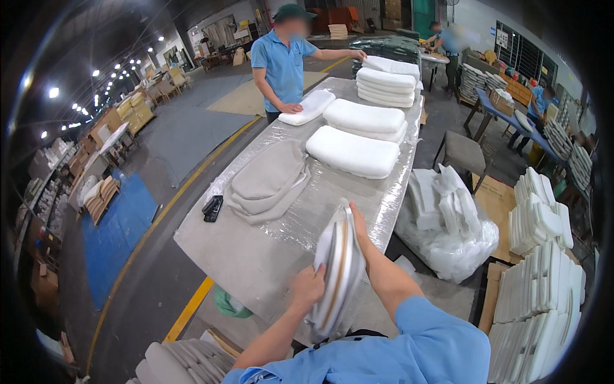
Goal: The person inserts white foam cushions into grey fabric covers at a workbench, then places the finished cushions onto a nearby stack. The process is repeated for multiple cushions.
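A cushion [332, 269] stands on edge at the near end of the table, close to my body. Its white padding shows a tan strip along the edge, with greyish material on its outer sides. My left hand [309, 285] grips its left side, thumb up against it. Along the upper right side lies my right hand [359, 225], pressed to the cushion with its fingers partly hidden. Beyond it, a pile of grey fabric covers [268, 174] lies beside a small black object [212, 208]. White foam pads [353, 152] are stacked to the right of the covers.
Across the plastic-covered table [224, 246], a co-worker [281, 64] touches a white pad [308, 107] and a taller pad stack [385, 86]. A plastic bag of foam [448, 237], a grey chair [464, 152] and white pad stacks [540, 288] stand right. Grey cushions [182, 365] lie lower left.
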The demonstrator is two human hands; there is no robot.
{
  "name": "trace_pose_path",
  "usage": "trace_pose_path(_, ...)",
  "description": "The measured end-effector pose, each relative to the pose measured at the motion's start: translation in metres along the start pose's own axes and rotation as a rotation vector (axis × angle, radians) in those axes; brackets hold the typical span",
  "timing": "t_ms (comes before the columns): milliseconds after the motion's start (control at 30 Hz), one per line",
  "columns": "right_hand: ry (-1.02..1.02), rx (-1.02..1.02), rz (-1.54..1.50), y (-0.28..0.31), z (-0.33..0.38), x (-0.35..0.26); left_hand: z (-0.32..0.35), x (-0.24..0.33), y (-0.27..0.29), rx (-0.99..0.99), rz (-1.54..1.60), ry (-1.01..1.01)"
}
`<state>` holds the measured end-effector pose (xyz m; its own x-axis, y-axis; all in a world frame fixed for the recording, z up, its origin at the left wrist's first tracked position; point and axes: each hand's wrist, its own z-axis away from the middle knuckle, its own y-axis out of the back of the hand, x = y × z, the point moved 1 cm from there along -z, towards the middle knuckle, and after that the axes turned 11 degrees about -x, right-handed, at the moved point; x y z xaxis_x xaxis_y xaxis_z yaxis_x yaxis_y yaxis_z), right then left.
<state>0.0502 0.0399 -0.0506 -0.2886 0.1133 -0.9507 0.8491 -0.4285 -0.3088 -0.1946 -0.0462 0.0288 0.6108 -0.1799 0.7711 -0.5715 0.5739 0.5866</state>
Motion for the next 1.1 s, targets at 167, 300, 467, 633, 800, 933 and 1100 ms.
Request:
trace_pose_path(167,0.022,-0.190,-0.243,0.031,0.004,0.005,-0.024,0.011,-0.034,-0.034,0.122,-0.109)
trace_pose_path(300,0.071,-0.208,-0.241,0.002,0.020,-0.011,-0.074,0.015,-0.028,0.163,0.098,-0.221)
trace_pose_path(467,0.209,-0.262,0.169,-0.030,0.018,-0.020,-0.144,0.015,0.002,0.305,0.095,-0.205)
trace_pose_path(633,0.145,-0.172,0.515,-0.045,-0.016,-0.018,-0.180,0.008,0.027,0.405,0.108,-0.246)
trace_pose_path(800,0.142,-0.102,0.753,-0.046,-0.047,-0.021,-0.192,0.011,0.031,0.325,0.211,-0.131)
trace_pose_path(933,0.202,-0.063,0.621,-0.076,-0.045,-0.007,-0.204,0.000,0.037,0.485,0.299,-0.142)
trace_pose_path(1100,0.229,-0.027,0.431,-0.084,-0.039,0.006,-0.206,0.001,0.026,0.532,0.472,-0.150)
